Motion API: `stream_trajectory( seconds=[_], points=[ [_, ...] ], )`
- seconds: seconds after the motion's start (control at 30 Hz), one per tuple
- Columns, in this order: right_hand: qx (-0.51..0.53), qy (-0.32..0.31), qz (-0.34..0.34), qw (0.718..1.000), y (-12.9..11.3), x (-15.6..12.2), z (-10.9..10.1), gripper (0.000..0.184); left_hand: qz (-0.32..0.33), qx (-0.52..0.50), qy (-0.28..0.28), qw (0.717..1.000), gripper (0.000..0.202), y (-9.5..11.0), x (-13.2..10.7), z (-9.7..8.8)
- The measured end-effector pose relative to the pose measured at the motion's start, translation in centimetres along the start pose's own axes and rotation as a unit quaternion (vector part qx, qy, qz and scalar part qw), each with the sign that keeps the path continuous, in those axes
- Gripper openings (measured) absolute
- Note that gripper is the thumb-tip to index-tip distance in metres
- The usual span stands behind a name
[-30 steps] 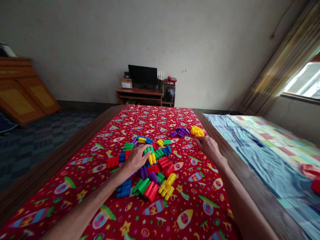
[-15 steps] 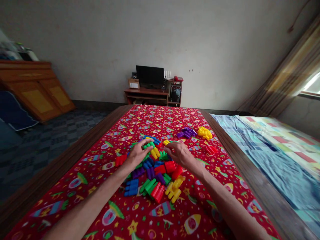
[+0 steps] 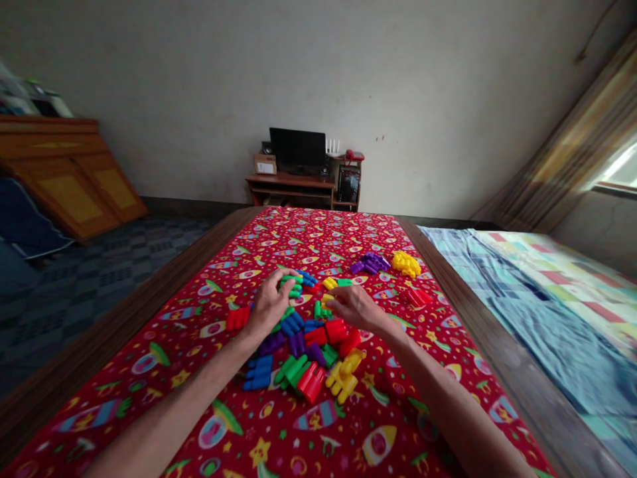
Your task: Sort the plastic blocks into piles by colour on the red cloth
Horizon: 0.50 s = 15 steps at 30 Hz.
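My left hand [image 3: 271, 302] is closed round a green toy building block [image 3: 293, 287], over the far left of a mixed pile of blocks. Opposite it, my right hand [image 3: 357, 305] pinches a yellow block [image 3: 326, 301] at its fingertips; the fingers partly cover it. A gap separates the two held blocks. Just beyond the right fingers lie another yellow block [image 3: 329, 283] and a green one [image 3: 344, 283]. Nearer to me the pile has red blocks [image 3: 336, 330], blue blocks [image 3: 259, 373], purple blocks [image 3: 297, 343] and joined yellow blocks [image 3: 342, 376].
Sorted groups of purple blocks [image 3: 371, 263] and yellow blocks [image 3: 407, 264] lie at the right, with red blocks [image 3: 419, 297] nearer. A red patterned cloth [image 3: 318, 236] covers the table. A bed [image 3: 547, 299] adjoins the right side; a desk with a monitor [image 3: 297, 149] stands beyond.
The yellow block that was against the green one is now apart from it, in my right fingers. My left hand has shifted slightly left with the green block.
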State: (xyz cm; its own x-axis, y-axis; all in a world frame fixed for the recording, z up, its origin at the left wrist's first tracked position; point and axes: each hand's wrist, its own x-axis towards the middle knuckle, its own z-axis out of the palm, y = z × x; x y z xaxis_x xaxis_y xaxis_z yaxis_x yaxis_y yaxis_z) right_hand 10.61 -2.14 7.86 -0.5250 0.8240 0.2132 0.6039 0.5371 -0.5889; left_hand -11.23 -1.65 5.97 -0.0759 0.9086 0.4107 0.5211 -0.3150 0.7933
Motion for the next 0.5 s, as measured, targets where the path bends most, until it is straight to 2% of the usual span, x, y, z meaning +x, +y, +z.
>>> stream_trajectory(
  seconds=[0.03, 0.1, 0.17, 0.23, 0.33, 0.5],
  points=[
    [-0.008, -0.007, 0.013, 1.0, 0.4, -0.1, -0.3, 0.024, -0.007, 0.008, 0.01, 1.0, 0.029, -0.3, 0.3, -0.4],
    [-0.023, -0.002, 0.044, 0.999, 1.6, -0.3, -1.1, 0.027, 0.0, 0.018, -0.006, 1.0, 0.031, -0.6, 0.7, -1.0],
    [-0.045, 0.055, 0.071, 0.995, 3.0, -0.4, -2.1, 0.027, 0.032, 0.02, -0.046, 0.998, 0.031, -0.6, 0.8, -1.2],
    [-0.073, 0.145, 0.106, 0.981, 4.6, -0.5, -3.5, 0.026, 0.068, 0.033, -0.081, 0.994, 0.03, -0.5, 0.5, -0.9],
    [-0.104, 0.243, 0.179, 0.948, 7.3, -1.2, -6.3, 0.033, 0.113, 0.069, -0.124, 0.983, 0.027, -0.9, -0.1, 0.0],
    [-0.159, 0.325, 0.332, 0.871, 12.3, -4.5, -10.1, 0.041, 0.167, 0.114, -0.152, 0.967, 0.027, -2.9, -0.5, 1.0]
  ],
)
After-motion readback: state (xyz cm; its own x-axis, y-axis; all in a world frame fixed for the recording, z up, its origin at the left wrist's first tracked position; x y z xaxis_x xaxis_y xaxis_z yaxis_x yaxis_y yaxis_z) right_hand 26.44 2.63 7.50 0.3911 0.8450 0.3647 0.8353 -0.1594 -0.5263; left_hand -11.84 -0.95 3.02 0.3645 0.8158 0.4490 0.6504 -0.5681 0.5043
